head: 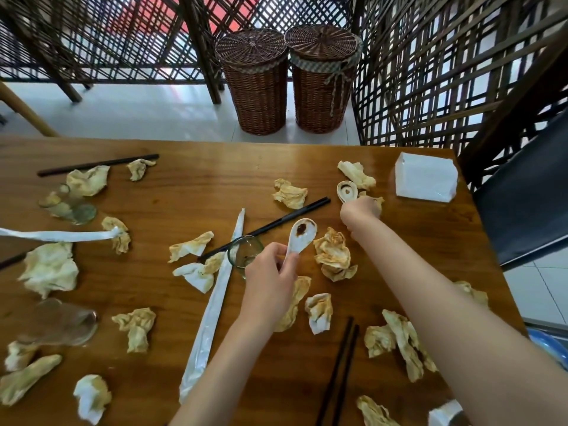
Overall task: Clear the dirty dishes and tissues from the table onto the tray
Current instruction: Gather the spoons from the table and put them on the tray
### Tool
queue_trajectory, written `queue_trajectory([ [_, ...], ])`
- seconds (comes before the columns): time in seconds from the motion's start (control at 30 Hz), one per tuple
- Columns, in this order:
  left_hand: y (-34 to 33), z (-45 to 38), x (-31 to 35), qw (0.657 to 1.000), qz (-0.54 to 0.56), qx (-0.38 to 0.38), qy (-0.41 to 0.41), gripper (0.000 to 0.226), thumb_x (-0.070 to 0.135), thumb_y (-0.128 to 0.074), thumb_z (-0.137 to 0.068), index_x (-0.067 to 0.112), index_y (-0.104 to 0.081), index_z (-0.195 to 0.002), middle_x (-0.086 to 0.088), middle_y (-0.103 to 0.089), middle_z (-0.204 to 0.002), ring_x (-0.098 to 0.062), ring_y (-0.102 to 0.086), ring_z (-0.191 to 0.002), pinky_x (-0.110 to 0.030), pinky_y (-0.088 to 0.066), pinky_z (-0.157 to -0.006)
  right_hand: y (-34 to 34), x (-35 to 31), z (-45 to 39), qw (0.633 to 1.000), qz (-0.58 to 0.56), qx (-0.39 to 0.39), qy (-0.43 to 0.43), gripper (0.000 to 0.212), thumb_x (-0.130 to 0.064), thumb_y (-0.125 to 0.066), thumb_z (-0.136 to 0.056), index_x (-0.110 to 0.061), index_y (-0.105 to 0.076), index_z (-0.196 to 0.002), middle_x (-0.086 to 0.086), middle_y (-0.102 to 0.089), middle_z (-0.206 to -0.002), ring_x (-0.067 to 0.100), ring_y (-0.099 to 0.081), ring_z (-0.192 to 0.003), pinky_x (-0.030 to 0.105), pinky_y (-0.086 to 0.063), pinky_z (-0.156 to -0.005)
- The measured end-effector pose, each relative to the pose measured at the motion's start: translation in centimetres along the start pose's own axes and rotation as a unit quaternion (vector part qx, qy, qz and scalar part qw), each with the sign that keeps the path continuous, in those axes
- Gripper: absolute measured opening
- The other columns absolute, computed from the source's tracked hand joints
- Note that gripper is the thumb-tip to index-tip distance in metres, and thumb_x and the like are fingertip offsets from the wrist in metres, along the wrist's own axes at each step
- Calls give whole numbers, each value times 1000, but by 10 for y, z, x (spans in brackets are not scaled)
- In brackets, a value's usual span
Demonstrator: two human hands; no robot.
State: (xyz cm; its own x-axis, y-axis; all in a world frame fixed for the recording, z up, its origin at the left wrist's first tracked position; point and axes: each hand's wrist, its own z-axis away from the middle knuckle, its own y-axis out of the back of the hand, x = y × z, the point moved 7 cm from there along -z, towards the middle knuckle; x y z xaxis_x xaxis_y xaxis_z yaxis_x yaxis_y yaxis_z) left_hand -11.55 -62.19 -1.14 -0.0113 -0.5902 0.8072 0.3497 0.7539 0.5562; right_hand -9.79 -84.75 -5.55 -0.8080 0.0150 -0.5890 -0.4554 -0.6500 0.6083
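Head view shows the left hand (270,284) gripping a white ceramic spoon (299,235) by its handle, sauce-stained bowl up. The right hand (359,212) reaches farther out, fingers curled over the handle of a second spoon (346,190); whether it has a firm grip I cannot tell. To do this well, close fully on that handle, lift it level so residue stays in, then stack both spoons in one hand. A small glass (244,252) sits just beside the left hand, black chopsticks (270,224) beyond it. Crumpled stained tissues (333,256) lie between and around both hands on the glossy wooden desk (190,192). No tray is visible. Past the desk stand two wicker baskets (255,81) and lattice screens (445,72).
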Motion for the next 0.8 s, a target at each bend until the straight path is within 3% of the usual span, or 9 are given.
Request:
queue_trajectory([
  [0.1,1,4,1,1000,10,1,-4,9,35,-52,-94,32,-56,-86,8,-62,-71,5,-57,-59,-8,-38,-43,4,-2,6,999,30,-11,24,31,-11,-45,-95,-1,-46,-124,14,-56,-109,27,-58,-96,31,-49,-75],
  [0.23,8,10,4,1000,3,5,-5,9,34,-53,-94,33,-54,-85,7,-62,-71,10,-54,-59,-7,-37,-44,21,5,30,998,30,-19,54,26,-16,-39,-98,-6,-48,-120,3,-46,-76,18,-49,-68,28,-43,-60],
  [0.37,22,27,7,1000,-2,17,5,9,34,-53,-94,26,-58,-93,9,-62,-70,2,-57,-57,-6,-36,-44,38,36,74,997,1,-64,47,26,-23,-35,-100,-7,-47,-116,5,-49,-81,15,-45,-63,27,-36,-51],
  [0.47,34,54,11,1000,-5,23,2,11,32,-53,-94,26,-58,-87,8,-62,-69,-3,-56,-58,-5,-37,-46,50,68,107,995,-25,-90,23,30,-27,-34,-101,-11,-43,-125,7,-51,-91,14,-44,-62,26,-34,-48],
  [0.6,46,89,4,1000,-4,28,14,12,31,-53,-94,22,-60,-89,6,-63,-72,-8,-58,-63,-8,-38,-47,63,110,143,991,-58,-123,-2,37,-26,-32,-102,-13,-37,-135,3,-45,-80,11,-38,-55,24,-29,-44],
  [0.8,69,144,-9,999,-11,33,10,17,30,-53,-95,25,-57,-79,3,-63,-66,-7,-56,-59,-18,-36,-50,99,175,195,986,-125,-114,-14,31,-24,-34,-101,-12,-44,-128,1,-41,-63,10,-34,-45,20,-26,-34],
])
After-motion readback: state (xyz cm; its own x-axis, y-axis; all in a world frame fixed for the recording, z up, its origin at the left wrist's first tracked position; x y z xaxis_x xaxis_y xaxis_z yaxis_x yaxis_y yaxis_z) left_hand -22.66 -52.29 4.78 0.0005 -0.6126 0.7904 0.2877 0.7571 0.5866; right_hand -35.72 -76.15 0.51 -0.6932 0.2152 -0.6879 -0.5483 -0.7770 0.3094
